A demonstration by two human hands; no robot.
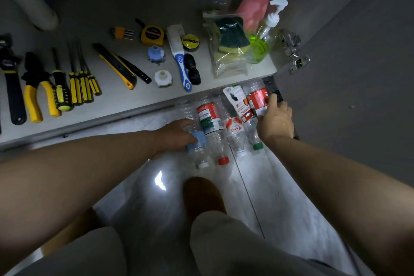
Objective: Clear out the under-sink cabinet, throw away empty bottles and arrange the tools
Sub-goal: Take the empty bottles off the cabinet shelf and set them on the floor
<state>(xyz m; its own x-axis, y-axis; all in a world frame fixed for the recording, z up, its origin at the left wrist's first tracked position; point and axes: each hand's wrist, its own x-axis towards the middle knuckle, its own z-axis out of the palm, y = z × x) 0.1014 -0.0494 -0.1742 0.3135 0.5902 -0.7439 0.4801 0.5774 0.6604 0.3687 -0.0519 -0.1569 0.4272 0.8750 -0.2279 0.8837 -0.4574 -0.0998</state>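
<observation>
Four clear plastic bottles lie side by side on the floor at twelve o'clock from my knee, their label print too small to read. My left hand curls round the blue-labelled clear bottle at eleven. My right hand covers the red-labelled clear bottle at one; its fingers are hidden, so I cannot tell their grip. Far up at eleven, the yellow tape measure reads "2m" and the black tape roll "P.V.C TAPE".

bottles crowd cabinet edge, open floor nearer
</observation>
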